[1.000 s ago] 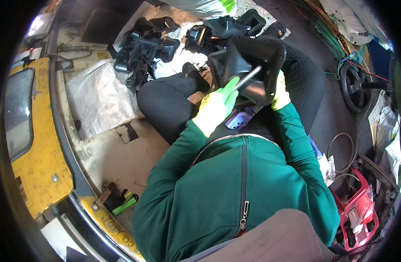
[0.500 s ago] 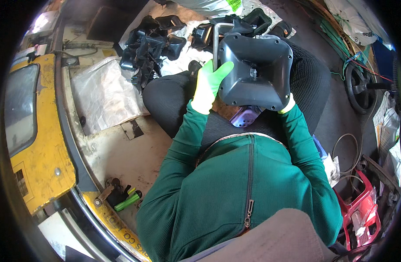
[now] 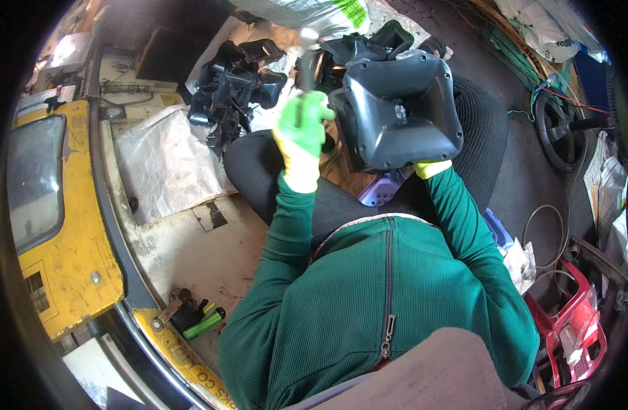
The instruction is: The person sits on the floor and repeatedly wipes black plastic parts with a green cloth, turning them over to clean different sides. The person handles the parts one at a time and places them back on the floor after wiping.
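My left hand (image 3: 301, 123), in a green and yellow glove, is closed around a bent metal rod (image 3: 307, 72). The rod stands up from the fist, and its bright upper end is smeared by motion. Beside it, a black plastic housing (image 3: 375, 137), square with rounded corners, small holes round its rim and a deep funnel-like middle, is held up over my lap. My right hand (image 3: 431, 168) grips it from below at its near right corner; most of those fingers are hidden behind it. The rod and the housing stand apart.
More black plastic parts (image 3: 225, 89) lie piled ahead on sheeting. White plastic sheeting (image 3: 167, 157) and a yellow machine panel (image 3: 81, 253) are on the left. A green-handled tool (image 3: 203, 322) lies near my left elbow. To the right are a black handwheel (image 3: 560, 133) and a red plastic frame (image 3: 567, 328).
My left hand has moved left, away from the housing, carrying the metal rod with it. The housing has tilted slightly, showing more of its left side. My right hand has shifted left beneath it.
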Demonstrator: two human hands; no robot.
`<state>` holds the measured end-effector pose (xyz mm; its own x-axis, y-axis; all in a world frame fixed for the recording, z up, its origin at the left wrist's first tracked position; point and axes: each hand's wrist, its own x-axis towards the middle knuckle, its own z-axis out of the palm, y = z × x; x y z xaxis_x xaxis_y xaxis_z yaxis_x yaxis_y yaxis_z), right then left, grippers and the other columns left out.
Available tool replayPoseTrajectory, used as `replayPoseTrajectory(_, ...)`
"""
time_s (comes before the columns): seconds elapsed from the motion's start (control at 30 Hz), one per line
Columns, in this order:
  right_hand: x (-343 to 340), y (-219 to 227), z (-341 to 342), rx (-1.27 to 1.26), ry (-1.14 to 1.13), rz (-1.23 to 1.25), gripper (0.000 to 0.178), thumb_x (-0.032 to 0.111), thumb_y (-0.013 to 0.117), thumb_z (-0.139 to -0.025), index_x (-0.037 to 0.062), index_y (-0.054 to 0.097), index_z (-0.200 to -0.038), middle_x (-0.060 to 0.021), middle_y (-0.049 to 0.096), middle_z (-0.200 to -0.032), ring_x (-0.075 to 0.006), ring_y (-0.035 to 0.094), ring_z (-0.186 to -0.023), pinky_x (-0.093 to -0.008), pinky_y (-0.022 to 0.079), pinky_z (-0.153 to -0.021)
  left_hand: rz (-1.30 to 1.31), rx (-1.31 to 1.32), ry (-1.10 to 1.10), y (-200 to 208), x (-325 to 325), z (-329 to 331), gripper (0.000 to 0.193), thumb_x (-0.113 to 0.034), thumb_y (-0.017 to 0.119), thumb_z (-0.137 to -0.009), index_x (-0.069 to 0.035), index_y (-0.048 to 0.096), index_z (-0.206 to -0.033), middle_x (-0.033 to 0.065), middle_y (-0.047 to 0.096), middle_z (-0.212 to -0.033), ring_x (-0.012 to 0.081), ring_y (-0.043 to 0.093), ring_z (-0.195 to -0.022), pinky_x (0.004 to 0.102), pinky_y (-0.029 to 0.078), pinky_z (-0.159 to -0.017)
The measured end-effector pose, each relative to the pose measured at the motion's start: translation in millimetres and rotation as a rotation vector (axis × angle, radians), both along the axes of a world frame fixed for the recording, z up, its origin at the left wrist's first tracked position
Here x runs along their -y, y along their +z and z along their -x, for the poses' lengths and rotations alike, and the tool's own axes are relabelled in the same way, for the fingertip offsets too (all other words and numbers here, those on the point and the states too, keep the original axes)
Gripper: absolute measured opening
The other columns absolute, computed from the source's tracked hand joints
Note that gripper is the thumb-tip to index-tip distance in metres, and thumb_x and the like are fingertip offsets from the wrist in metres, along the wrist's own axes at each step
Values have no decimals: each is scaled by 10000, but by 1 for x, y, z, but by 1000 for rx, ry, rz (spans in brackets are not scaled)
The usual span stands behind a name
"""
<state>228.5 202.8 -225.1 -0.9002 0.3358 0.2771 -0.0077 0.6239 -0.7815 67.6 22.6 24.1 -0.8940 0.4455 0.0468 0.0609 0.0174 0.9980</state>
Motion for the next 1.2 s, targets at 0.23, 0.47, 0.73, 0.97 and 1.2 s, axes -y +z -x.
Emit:
replayPoseTrajectory(0.23, 10, 8, 8, -28, -34, 39, 335, 258, 579, -954, 71, 608, -1230, -105, 667, -1148, -237, 648, -1004, -382, 512, -907, -491, 95, -354, 70, -45, -3, 556, -481, 505, -998, 26, 532, -1226, 109, 646, -761, 186, 612, -612, 331, 532, -586)
replayPoseTrajectory(0.47, 19, 14, 1, -39, -73, 82, 337, 255, 581, -952, 67, 608, -1230, -108, 666, -1144, -240, 648, -1000, -382, 513, -900, -612, 349, -524, 76, -82, -1, 669, -675, 385, -956, -76, 679, -898, 11, 452, -532, 159, 427, -468, 333, 386, -482)
replayPoseTrajectory(0.73, 23, 16, 6, -65, -83, 117, 339, 250, 584, -949, 64, 608, -1231, -112, 665, -1139, -244, 648, -994, -382, 513, -893, -328, 242, -287, -4, -88, -28, 605, -546, 411, -971, -12, 656, -826, 86, 547, -539, 180, 460, -411, 355, 436, -455)
replayPoseTrajectory(0.97, 24, 18, 3, -57, -107, 133, 341, 246, 586, -946, 60, 608, -1231, -116, 664, -1135, -247, 648, -990, -381, 514, -886, -279, 192, -617, 19, -82, -30, 642, -327, 486, -943, 72, 393, -1437, 61, 515, -544, 160, 481, -458, 307, 462, -509)
replayPoseTrajectory(1.2, 17, 22, 11, -69, -120, 137, 343, 243, 588, -944, 57, 609, -1231, -119, 663, -1131, -250, 648, -986, -381, 515, -880, -359, -52, -514, 61, -83, -22, 465, -293, 406, -1018, 68, 505, -1294, -26, 369, -472, 66, 347, -394, 233, 330, -426)
